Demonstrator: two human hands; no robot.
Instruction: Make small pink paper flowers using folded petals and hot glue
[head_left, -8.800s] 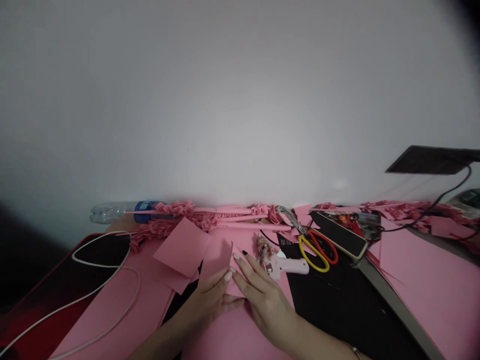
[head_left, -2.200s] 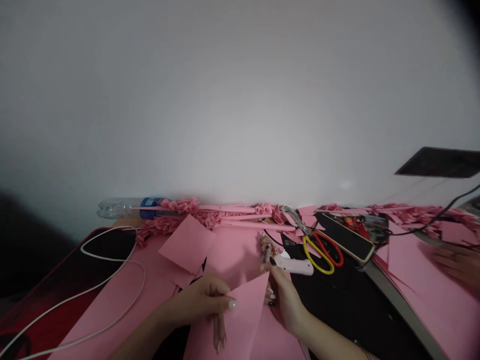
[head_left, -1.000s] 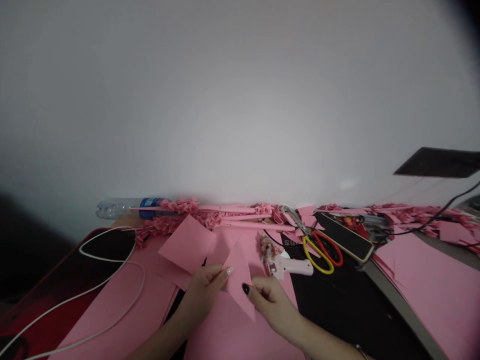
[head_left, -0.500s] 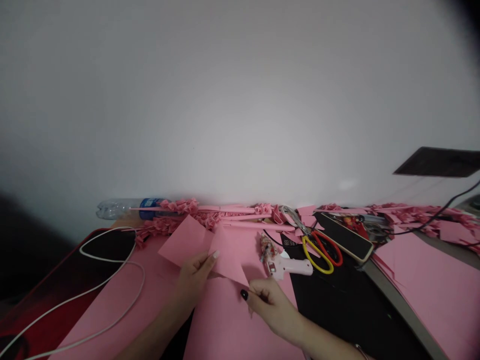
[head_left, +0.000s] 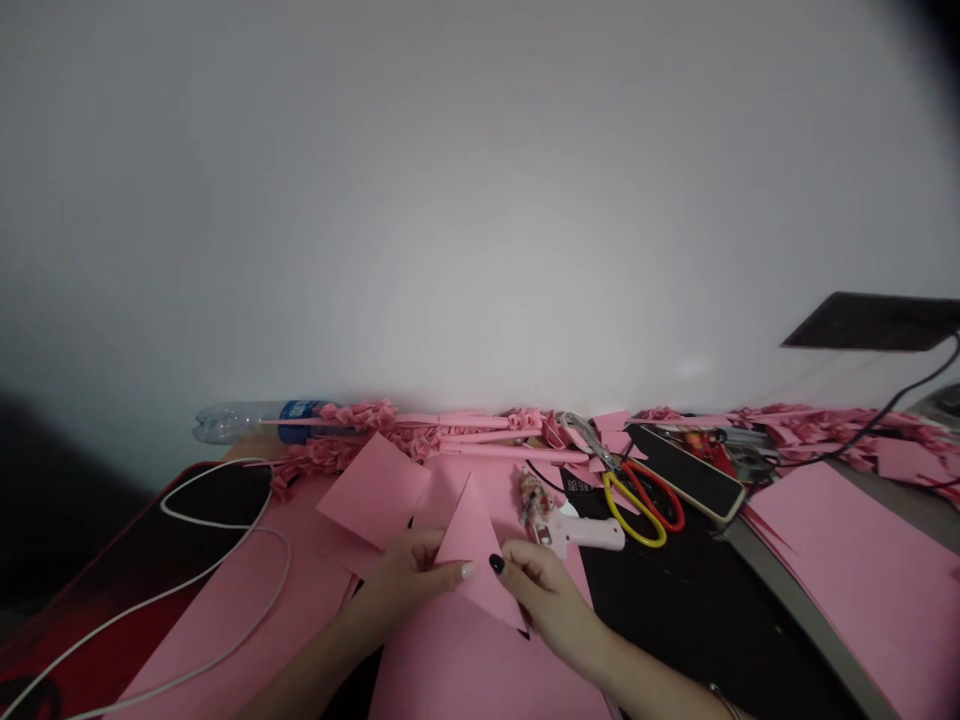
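A small pink paper piece [head_left: 474, 545], folded to a point at the top, is held between my two hands above larger pink sheets. My left hand [head_left: 420, 575] pinches its left side, thumb on top. On its right side my right hand [head_left: 536, 590] grips the paper, the dark-nailed thumb resting on the surface. Another pink paper square [head_left: 373, 490] lies just beyond my left hand. A pale glue gun [head_left: 585, 532] rests beyond my right hand.
Scissors with yellow and red handles [head_left: 645, 505] lie beside a phone [head_left: 694, 472]. Crumpled pink paper pieces [head_left: 322, 453] and a plastic bottle [head_left: 251, 422] line the wall. A white cable [head_left: 202, 525] loops at left; pink sheets [head_left: 862, 570] are at right.
My left hand has moved right with the paper, and my right hand has risen slightly. The paper has turned, its point now upward between both hands.
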